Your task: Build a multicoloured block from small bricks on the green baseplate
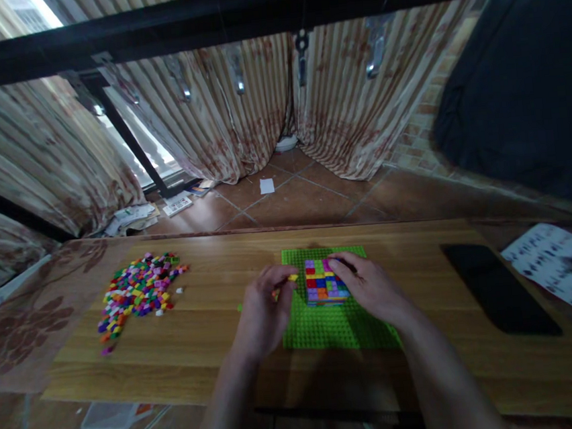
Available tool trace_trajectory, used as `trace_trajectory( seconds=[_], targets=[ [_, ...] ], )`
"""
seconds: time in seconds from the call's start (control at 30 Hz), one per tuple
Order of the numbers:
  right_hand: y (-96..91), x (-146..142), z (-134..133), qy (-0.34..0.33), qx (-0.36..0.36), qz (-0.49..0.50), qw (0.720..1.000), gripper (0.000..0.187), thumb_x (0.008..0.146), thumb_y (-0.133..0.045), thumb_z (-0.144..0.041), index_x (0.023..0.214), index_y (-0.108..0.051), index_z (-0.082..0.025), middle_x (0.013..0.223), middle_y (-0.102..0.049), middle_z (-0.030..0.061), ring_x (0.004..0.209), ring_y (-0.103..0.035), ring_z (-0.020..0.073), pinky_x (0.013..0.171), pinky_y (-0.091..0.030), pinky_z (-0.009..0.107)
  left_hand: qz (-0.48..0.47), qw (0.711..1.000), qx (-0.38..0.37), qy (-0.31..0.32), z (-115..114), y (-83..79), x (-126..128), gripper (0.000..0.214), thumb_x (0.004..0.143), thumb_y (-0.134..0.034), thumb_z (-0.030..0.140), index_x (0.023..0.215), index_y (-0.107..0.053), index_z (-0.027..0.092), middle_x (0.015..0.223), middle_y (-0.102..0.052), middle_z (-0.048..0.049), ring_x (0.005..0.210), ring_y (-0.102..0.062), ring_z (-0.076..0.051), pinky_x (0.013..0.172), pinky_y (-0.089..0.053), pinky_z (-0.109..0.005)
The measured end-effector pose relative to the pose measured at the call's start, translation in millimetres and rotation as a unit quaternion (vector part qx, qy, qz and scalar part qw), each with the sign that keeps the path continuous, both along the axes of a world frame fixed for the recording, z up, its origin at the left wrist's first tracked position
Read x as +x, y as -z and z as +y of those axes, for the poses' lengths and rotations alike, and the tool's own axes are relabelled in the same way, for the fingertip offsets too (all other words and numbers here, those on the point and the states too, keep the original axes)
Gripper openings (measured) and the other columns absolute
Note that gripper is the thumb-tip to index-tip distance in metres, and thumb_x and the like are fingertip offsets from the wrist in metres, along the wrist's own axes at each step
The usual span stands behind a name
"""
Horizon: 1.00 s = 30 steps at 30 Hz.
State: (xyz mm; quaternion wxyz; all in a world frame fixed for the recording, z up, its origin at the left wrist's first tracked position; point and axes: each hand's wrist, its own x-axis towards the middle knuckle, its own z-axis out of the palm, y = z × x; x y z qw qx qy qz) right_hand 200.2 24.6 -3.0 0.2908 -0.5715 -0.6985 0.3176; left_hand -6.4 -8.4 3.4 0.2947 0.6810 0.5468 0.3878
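Observation:
A green studded baseplate point(338, 331) lies on the wooden table, carrying a low block of many-coloured toy bricks point(319, 283). My left hand point(267, 302) is just left of that block, apart from it, with a small yellow brick point(293, 278) pinched at the fingertips. More small coloured pieces show inside its curled fingers, partly hidden. My right hand point(368, 284) rests against the block's right side, thumb and forefinger on its upper right bricks. These fingers cover part of the top.
A heap of loose coloured bricks point(139, 289) spreads over the left of the wooden table point(217, 342). A dark flat panel point(498, 288) lies at the right, beside a printed sheet point(548, 260). A black bar point(207, 23) crosses above. A plastic tray point(108, 418) sits on the floor.

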Motion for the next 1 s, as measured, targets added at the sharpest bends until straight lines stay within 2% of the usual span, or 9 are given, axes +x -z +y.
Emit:
trace_trajectory(
  seconds=[0.1,0.27,0.4,0.6,1.0],
  targets=[
    [-2.0,-1,-1,0.002,0.004,-0.006,1.0,0.037,0.095,-0.041,-0.045,0.105,-0.066,-0.02,0.099,-0.072,0.0087,0.089,-0.066,0.0225,0.079,-0.048,0.034,0.0,1.0,-0.013,0.008,-1,4.9,12,0.022,0.087,-0.051,0.014,0.1,-0.067,0.022,0.1,-0.07,-0.004,0.093,-0.065,-0.017,0.085,-0.052,-0.028],
    [-5.9,-2,-2,0.001,-0.003,-0.013,1.0,0.037,0.095,-0.041,-0.044,0.104,-0.067,-0.019,0.097,-0.073,0.0089,0.089,-0.067,0.0229,0.077,-0.048,0.033,-0.028,0.999,-0.007,-0.016,2,12.8,16,0.02,0.086,-0.054,0.013,0.101,-0.065,0.02,0.101,-0.07,-0.0041,0.092,-0.066,-0.016,0.085,-0.053,-0.027],
    [-5.0,-2,-1,0.003,-0.003,-0.013,1.0,0.038,0.095,-0.041,-0.044,0.105,-0.067,-0.019,0.099,-0.072,0.0094,0.091,-0.066,0.0235,0.079,-0.047,0.034,-0.014,1.0,0.008,-0.02,3,9.7,17,0.011,0.087,-0.056,0.017,0.092,-0.065,0.019,0.092,-0.07,-0.0024,0.086,-0.066,-0.015,0.082,-0.053,-0.026],
    [-4.4,-2,-1,0.004,-0.009,-0.013,1.0,0.037,0.094,-0.042,-0.044,0.106,-0.067,-0.018,0.101,-0.072,0.0099,0.092,-0.066,0.0239,0.08,-0.047,0.035,0.028,0.999,0.037,-0.008,3,1.4,17,0.015,0.088,-0.055,0.015,0.084,-0.068,0.021,0.088,-0.07,-0.0019,0.084,-0.064,-0.015,0.078,-0.05,-0.025],
    [-2.3,-1,-1,0.003,-0.006,-0.024,1.0,0.04,0.095,-0.041,-0.045,0.107,-0.066,-0.017,0.101,-0.071,0.0108,0.092,-0.065,0.0239,0.079,-0.046,0.034,-0.008,0.995,0.104,0.002,9,7.8,25,0.014,0.087,-0.058,0.013,0.084,-0.069,0.02,0.087,-0.069,-0.0027,0.081,-0.064,-0.014,0.075,-0.052,-0.025]
  ],
)
